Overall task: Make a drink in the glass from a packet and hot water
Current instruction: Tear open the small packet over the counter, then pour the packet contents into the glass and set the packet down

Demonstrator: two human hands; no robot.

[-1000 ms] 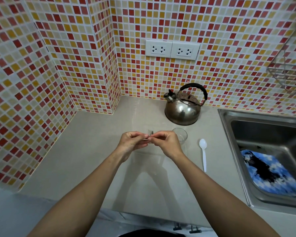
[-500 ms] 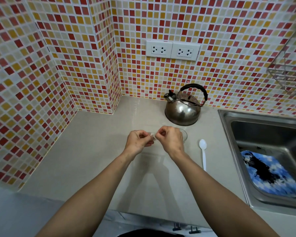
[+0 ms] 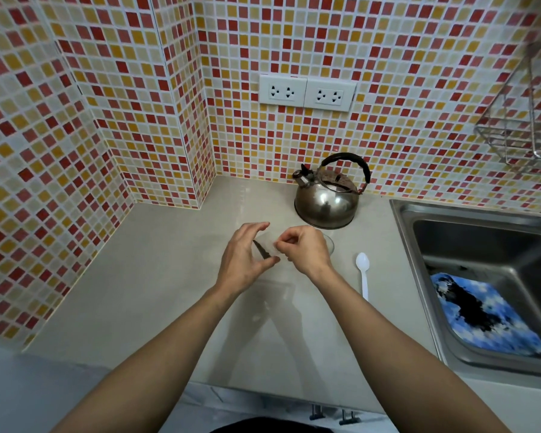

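A small clear packet point(image 3: 267, 246) with dark contents along its lower edge is held over the counter, between both hands. My left hand point(image 3: 245, 260) grips its left side with thumb below and fingers spread above. My right hand point(image 3: 303, 250) pinches the packet's right edge with closed fingers. The clear glass point(image 3: 329, 243) stands just behind my right hand, mostly hidden, with only its right rim showing. A steel kettle point(image 3: 327, 203) with a black handle sits farther back.
A white plastic spoon point(image 3: 363, 275) lies on the grey counter point(image 3: 138, 276) right of my hands. A steel sink point(image 3: 481, 245) at the right holds a blue and black cloth point(image 3: 487, 317). Tiled walls close the left and back; a wire rack point(image 3: 525, 132) hangs upper right.
My left hand has opened its fingers and turned, so the packet now shows between the hands with its dark contents visible. Both hands shifted slightly toward the glass.
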